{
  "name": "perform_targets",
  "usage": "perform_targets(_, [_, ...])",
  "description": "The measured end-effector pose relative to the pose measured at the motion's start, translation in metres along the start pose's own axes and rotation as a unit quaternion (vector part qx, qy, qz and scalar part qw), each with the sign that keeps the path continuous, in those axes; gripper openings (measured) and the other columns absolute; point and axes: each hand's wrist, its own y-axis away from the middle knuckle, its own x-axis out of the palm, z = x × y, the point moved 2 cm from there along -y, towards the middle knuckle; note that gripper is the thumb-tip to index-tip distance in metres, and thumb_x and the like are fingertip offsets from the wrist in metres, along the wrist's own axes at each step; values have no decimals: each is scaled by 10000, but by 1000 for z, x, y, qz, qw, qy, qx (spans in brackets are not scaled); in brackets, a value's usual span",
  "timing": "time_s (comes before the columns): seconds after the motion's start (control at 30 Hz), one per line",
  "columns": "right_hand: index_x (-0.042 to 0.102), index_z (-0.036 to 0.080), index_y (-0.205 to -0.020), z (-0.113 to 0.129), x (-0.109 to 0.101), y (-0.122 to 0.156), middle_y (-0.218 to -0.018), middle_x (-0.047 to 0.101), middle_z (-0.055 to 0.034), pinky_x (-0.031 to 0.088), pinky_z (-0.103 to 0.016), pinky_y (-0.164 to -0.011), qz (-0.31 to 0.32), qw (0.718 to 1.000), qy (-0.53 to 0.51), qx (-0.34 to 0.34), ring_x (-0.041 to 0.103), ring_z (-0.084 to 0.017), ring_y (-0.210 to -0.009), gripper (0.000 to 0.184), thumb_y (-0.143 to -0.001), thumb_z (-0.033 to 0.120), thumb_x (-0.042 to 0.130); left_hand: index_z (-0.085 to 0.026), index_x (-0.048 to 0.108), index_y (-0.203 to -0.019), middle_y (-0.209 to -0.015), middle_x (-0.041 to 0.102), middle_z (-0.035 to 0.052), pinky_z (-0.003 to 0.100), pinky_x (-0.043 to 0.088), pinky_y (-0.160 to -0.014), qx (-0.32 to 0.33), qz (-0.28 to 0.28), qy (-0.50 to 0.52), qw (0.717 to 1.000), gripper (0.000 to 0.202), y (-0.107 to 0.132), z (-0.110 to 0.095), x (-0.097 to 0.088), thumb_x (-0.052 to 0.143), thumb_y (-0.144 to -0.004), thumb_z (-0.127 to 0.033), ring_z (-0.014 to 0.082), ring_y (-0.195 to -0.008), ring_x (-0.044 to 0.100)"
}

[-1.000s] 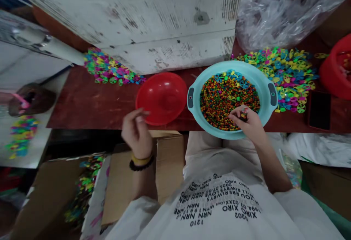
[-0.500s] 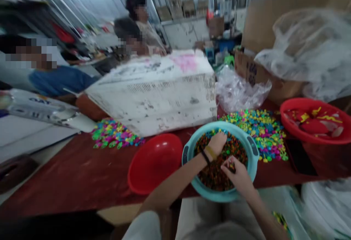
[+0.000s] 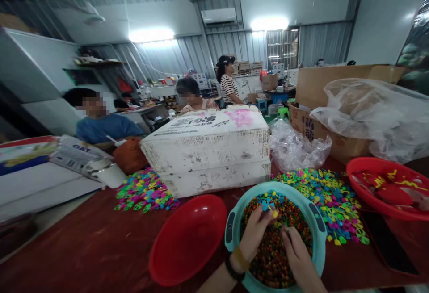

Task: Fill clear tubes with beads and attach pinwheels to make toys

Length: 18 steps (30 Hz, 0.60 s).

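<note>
Over a light-blue basin (image 3: 320, 250) full of small multicoloured beads (image 3: 270, 268), both my hands work close together. My left hand (image 3: 254, 235), with a yellow band and a dark bracelet at the wrist, is closed on small plastic pieces (image 3: 267, 204), blue and yellow, which stick out past the fingertips. Lower and to its right, my right hand (image 3: 297, 253) has thumb and fingers pinched together above the beads; whatever is between them is too small to make out. Some blue pieces lie among the beads at the basin's far side.
An empty-looking red bowl (image 3: 189, 239) sits left of the basin. Colourful plastic pieces are heaped at left (image 3: 145, 190) and right (image 3: 330, 203). Behind stands a white carton (image 3: 214, 159). A red basin (image 3: 415, 212) and a dark phone (image 3: 389, 244) lie at right. Several people are beyond.
The camera view has tilted up, showing more of the room. My left hand has drawn back from the basin's far side, now showing blue and yellow pieces. My right hand stays over the beads.
</note>
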Motion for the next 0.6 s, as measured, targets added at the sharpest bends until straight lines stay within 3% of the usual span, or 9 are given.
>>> perform_targets(0.13, [783, 206, -1042, 13, 8, 2, -1103, 814, -158, 612, -375, -982, 24, 999, 2, -23, 777, -286, -1033, 639, -992, 755, 460, -176, 758, -1034, -1163, 809, 122, 439, 550, -1121, 20, 2, -29, 999, 487, 23, -14, 9, 737, -864, -632, 318, -1162, 743])
perform_targets(0.23, [801, 200, -1080, 15, 13, 4, -1132, 818, -172, 609, -383, -999, 3, 1000, -2, -29, 782, -300, -1054, 704, -983, 804, 454, -182, 761, -1005, -1147, 815, 115, 406, 581, -1063, 22, -33, -32, 999, 483, 32, -17, 9, 716, -868, -642, 303, -1106, 757])
perform_targets(0.4, [828, 204, -980, 5, 13, 3, -1086, 827, -176, 628, -371, -931, 5, 1000, 20, -16, 792, -310, -1010, 795, -936, 888, 425, -185, 747, -941, -1052, 826, 118, 416, 615, -1002, 14, -68, -51, 996, 524, 29, -9, 1, 749, -800, -690, 317, -1048, 776])
perform_targets(0.6, [827, 162, -1125, -3, 15, 1, -1228, 800, -208, 592, -446, -1053, 6, 999, 39, 18, 767, -356, -1159, 875, -922, 906, 414, -185, 778, -976, -1061, 823, 138, 464, 607, -1008, 23, -88, -107, 990, 559, 30, -2, -7, 719, -796, -711, 340, -1036, 778])
